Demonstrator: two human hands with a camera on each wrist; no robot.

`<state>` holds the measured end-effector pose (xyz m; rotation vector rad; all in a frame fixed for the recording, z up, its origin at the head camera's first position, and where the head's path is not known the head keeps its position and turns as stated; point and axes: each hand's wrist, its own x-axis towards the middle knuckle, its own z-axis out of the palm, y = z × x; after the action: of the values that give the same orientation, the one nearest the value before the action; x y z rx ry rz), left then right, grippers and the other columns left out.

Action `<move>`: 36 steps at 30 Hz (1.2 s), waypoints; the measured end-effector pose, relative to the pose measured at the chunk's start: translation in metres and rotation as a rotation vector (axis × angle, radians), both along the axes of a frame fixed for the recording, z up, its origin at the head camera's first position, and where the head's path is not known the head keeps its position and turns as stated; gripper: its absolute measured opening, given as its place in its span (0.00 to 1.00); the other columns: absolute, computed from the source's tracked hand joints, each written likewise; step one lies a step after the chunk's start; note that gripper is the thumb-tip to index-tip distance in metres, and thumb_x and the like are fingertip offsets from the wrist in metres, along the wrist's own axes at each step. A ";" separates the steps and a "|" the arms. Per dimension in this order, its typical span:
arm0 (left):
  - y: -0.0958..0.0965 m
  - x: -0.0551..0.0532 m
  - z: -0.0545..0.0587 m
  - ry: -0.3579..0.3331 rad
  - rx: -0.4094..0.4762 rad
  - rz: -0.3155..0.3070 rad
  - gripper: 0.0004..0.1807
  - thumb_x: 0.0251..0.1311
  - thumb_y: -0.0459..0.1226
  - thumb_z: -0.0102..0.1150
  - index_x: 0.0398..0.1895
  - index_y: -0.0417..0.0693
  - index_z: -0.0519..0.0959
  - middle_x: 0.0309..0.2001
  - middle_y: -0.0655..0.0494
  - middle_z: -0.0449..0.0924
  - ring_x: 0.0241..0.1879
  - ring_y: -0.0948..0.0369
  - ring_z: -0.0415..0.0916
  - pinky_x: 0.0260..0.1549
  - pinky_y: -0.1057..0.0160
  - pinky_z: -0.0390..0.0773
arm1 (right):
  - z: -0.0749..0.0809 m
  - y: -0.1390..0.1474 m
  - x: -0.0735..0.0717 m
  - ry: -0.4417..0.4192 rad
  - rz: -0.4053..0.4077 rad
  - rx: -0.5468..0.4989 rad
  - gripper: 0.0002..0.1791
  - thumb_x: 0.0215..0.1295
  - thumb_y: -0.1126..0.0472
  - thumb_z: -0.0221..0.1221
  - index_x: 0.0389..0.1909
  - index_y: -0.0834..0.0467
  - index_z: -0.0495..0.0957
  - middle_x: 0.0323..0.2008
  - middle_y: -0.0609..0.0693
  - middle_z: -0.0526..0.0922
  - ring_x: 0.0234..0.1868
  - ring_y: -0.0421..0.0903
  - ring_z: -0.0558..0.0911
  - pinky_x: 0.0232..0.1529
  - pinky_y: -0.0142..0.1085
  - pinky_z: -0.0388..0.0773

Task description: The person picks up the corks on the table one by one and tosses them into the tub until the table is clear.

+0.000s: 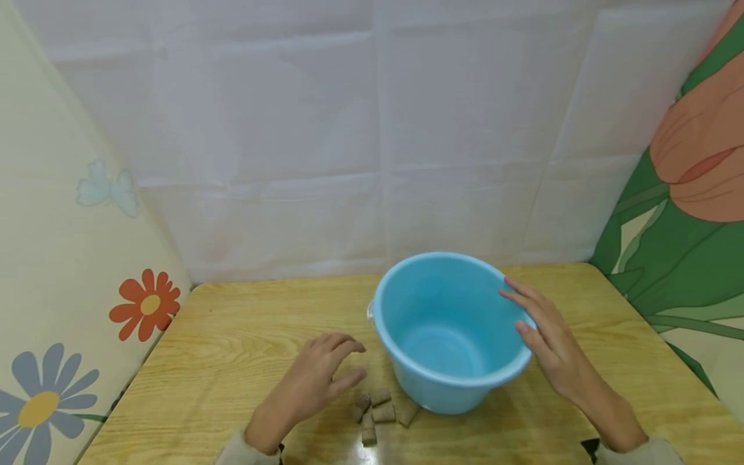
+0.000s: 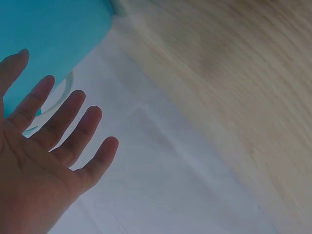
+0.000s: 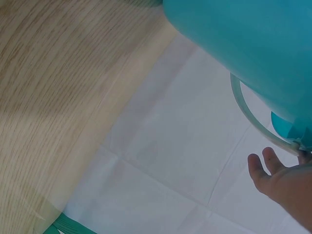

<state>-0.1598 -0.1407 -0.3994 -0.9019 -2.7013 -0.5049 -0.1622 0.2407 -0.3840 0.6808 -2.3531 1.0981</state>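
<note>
A light blue bucket (image 1: 407, 361) stands on the wooden table with its mouth facing up, and nothing shows inside it. My right hand (image 1: 558, 355) touches the right side of its rim, fingers extended; in the right wrist view, a fingertip of that hand (image 3: 287, 183) meets the rim by the handle's end. Left of the bucket, my left hand (image 1: 316, 378) hovers above the table, fingers loosely bent and holding nothing; its spread fingers show in the left wrist view. Several brown corks (image 1: 383, 412) lie close together beside the bucket's base, between the two hands.
The bucket's pale handle (image 3: 248, 113) hangs down on its far side. Behind the wooden table (image 1: 261, 316) hangs a creased white sheet (image 1: 279, 129). Flower-printed panels border the table at left (image 1: 46, 258) and right (image 1: 686, 271).
</note>
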 end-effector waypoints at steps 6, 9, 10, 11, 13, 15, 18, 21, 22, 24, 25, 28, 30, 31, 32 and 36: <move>0.000 0.002 -0.007 -0.010 -0.024 -0.003 0.17 0.61 0.49 0.66 0.50 0.54 0.81 0.52 0.57 0.83 0.56 0.54 0.78 0.56 0.45 0.77 | 0.000 0.000 0.000 0.000 -0.003 0.002 0.27 0.70 0.71 0.46 0.70 0.57 0.68 0.75 0.50 0.61 0.74 0.30 0.54 0.64 0.19 0.48; -0.001 0.003 -0.009 -0.019 -0.028 -0.006 0.17 0.61 0.48 0.66 0.50 0.54 0.81 0.52 0.56 0.83 0.56 0.54 0.78 0.55 0.45 0.77 | 0.000 0.000 -0.001 -0.001 -0.003 0.002 0.27 0.70 0.70 0.46 0.70 0.56 0.68 0.75 0.50 0.61 0.74 0.30 0.54 0.64 0.19 0.48; -0.001 0.003 -0.010 -0.028 -0.030 -0.005 0.17 0.61 0.48 0.66 0.50 0.54 0.81 0.52 0.56 0.83 0.56 0.53 0.78 0.55 0.45 0.77 | 0.000 0.000 -0.001 -0.003 -0.002 0.001 0.27 0.70 0.70 0.46 0.70 0.56 0.68 0.75 0.50 0.61 0.74 0.30 0.54 0.64 0.19 0.49; -0.001 0.004 -0.011 -0.037 -0.033 -0.004 0.17 0.61 0.48 0.66 0.50 0.53 0.81 0.52 0.55 0.82 0.56 0.53 0.78 0.54 0.45 0.77 | 0.000 0.000 -0.001 -0.003 -0.003 0.002 0.27 0.71 0.70 0.46 0.70 0.56 0.68 0.75 0.50 0.61 0.74 0.30 0.54 0.64 0.19 0.49; -0.002 0.004 -0.012 -0.064 -0.038 -0.004 0.18 0.61 0.48 0.66 0.51 0.53 0.81 0.52 0.55 0.82 0.56 0.53 0.77 0.55 0.44 0.76 | 0.000 0.000 -0.001 -0.007 -0.002 0.001 0.27 0.71 0.70 0.45 0.70 0.56 0.68 0.75 0.50 0.61 0.74 0.30 0.54 0.64 0.19 0.49; -0.002 0.005 -0.013 -0.093 -0.046 -0.003 0.18 0.61 0.48 0.65 0.52 0.53 0.80 0.53 0.55 0.81 0.57 0.52 0.77 0.56 0.43 0.75 | 0.000 0.000 -0.001 -0.007 -0.001 0.000 0.27 0.71 0.70 0.45 0.70 0.56 0.68 0.75 0.51 0.61 0.74 0.30 0.54 0.64 0.19 0.49; -0.002 0.005 -0.014 -0.124 -0.055 -0.006 0.18 0.61 0.47 0.65 0.53 0.52 0.80 0.54 0.54 0.81 0.57 0.51 0.76 0.57 0.42 0.74 | 0.000 0.000 -0.001 -0.010 0.003 -0.003 0.26 0.71 0.71 0.45 0.69 0.58 0.68 0.75 0.52 0.61 0.74 0.30 0.54 0.64 0.19 0.50; -0.003 0.006 -0.016 -0.127 -0.068 -0.010 0.19 0.61 0.47 0.66 0.53 0.52 0.80 0.54 0.53 0.81 0.57 0.51 0.77 0.58 0.42 0.74 | -0.001 0.001 -0.001 -0.011 0.005 -0.006 0.26 0.71 0.71 0.45 0.69 0.58 0.68 0.75 0.52 0.61 0.74 0.30 0.55 0.64 0.19 0.50; -0.003 0.006 -0.016 -0.127 -0.074 -0.010 0.19 0.61 0.47 0.66 0.53 0.52 0.80 0.54 0.54 0.81 0.57 0.51 0.77 0.58 0.42 0.75 | -0.001 0.001 -0.001 -0.010 0.005 -0.007 0.26 0.71 0.71 0.45 0.69 0.58 0.68 0.75 0.52 0.61 0.74 0.30 0.55 0.64 0.19 0.50; -0.004 0.007 -0.018 -0.130 -0.084 -0.010 0.19 0.61 0.47 0.65 0.53 0.52 0.80 0.53 0.54 0.82 0.56 0.52 0.77 0.58 0.43 0.75 | -0.001 0.001 -0.002 -0.010 0.005 -0.006 0.26 0.71 0.71 0.45 0.69 0.58 0.68 0.75 0.52 0.61 0.74 0.30 0.55 0.64 0.19 0.50; -0.004 0.007 -0.019 -0.136 -0.088 -0.009 0.19 0.61 0.48 0.65 0.53 0.52 0.80 0.53 0.54 0.81 0.56 0.52 0.77 0.57 0.43 0.76 | -0.001 0.001 -0.002 -0.009 0.004 -0.006 0.27 0.71 0.71 0.45 0.69 0.57 0.68 0.75 0.52 0.61 0.74 0.30 0.55 0.64 0.19 0.50; -0.005 0.009 -0.020 -0.158 -0.087 -0.016 0.20 0.62 0.49 0.64 0.54 0.53 0.80 0.53 0.55 0.81 0.55 0.53 0.77 0.56 0.43 0.76 | -0.001 0.001 -0.002 -0.009 0.003 -0.003 0.27 0.71 0.71 0.45 0.70 0.57 0.68 0.75 0.54 0.61 0.74 0.30 0.55 0.64 0.19 0.50; -0.006 0.010 -0.022 -0.173 -0.080 -0.022 0.20 0.62 0.50 0.63 0.54 0.53 0.80 0.53 0.56 0.81 0.55 0.54 0.77 0.55 0.44 0.76 | -0.001 0.001 -0.002 -0.009 0.004 -0.003 0.27 0.71 0.71 0.45 0.70 0.56 0.68 0.75 0.55 0.61 0.74 0.30 0.54 0.64 0.19 0.50; -0.007 0.010 -0.022 -0.176 -0.076 -0.024 0.20 0.63 0.51 0.62 0.54 0.53 0.80 0.53 0.56 0.81 0.55 0.54 0.77 0.55 0.44 0.76 | -0.001 0.001 -0.002 -0.008 0.006 -0.003 0.27 0.71 0.71 0.45 0.70 0.57 0.68 0.75 0.55 0.61 0.74 0.30 0.54 0.64 0.19 0.50; -0.007 0.011 -0.023 -0.177 -0.073 -0.028 0.20 0.64 0.52 0.62 0.53 0.53 0.80 0.53 0.56 0.82 0.55 0.54 0.77 0.55 0.44 0.76 | -0.001 0.001 -0.002 -0.008 0.007 -0.004 0.27 0.71 0.71 0.45 0.70 0.57 0.68 0.75 0.55 0.61 0.74 0.30 0.55 0.64 0.19 0.50; -0.007 0.013 -0.026 -0.178 -0.073 -0.038 0.17 0.66 0.52 0.59 0.51 0.54 0.82 0.52 0.57 0.82 0.53 0.55 0.78 0.52 0.45 0.77 | -0.001 0.001 -0.002 -0.008 0.011 -0.008 0.26 0.71 0.71 0.45 0.69 0.59 0.68 0.75 0.54 0.61 0.74 0.31 0.55 0.64 0.19 0.50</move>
<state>-0.1470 -0.1481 -0.4252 -0.9718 -2.8840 -0.5202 -0.1643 0.2417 -0.3850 0.6884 -2.3533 1.1166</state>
